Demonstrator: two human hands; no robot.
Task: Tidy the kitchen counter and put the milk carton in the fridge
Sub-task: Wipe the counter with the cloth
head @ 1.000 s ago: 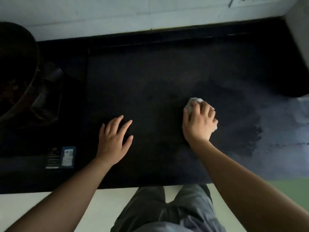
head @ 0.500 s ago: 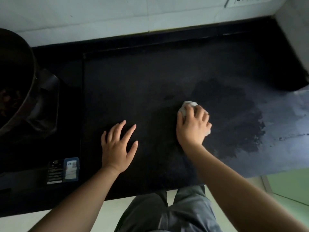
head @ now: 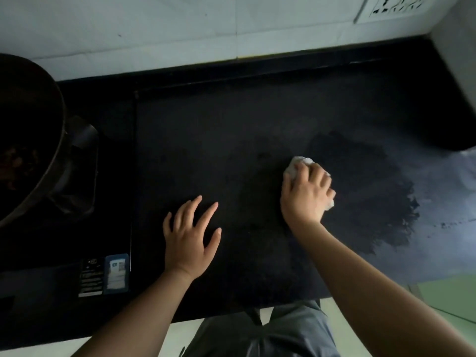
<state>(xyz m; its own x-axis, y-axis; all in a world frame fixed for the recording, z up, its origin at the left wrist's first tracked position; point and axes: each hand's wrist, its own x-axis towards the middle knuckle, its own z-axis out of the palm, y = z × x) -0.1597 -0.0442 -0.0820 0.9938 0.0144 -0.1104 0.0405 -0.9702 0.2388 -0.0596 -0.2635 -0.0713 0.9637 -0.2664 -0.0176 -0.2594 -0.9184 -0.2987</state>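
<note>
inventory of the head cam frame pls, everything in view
counter: 1, black, fills the middle of the view
wad: 1, white, on the counter under the right hand
patch: 1, darker than the sheen around it, on the counter right of the wad
hob: 1, black, left of the counter
pot: 1, dark, on the hob, far left
stickers: 2, one blue-white and one black, hob's near right corner
wall: 1, white, behind the counter
socket plate: 1, white, wall, top right
floor: green, lower right
trousers: grey, bottom centre
left hand: fingers spread, flat on the counter
right hand: grips the wad
</note>
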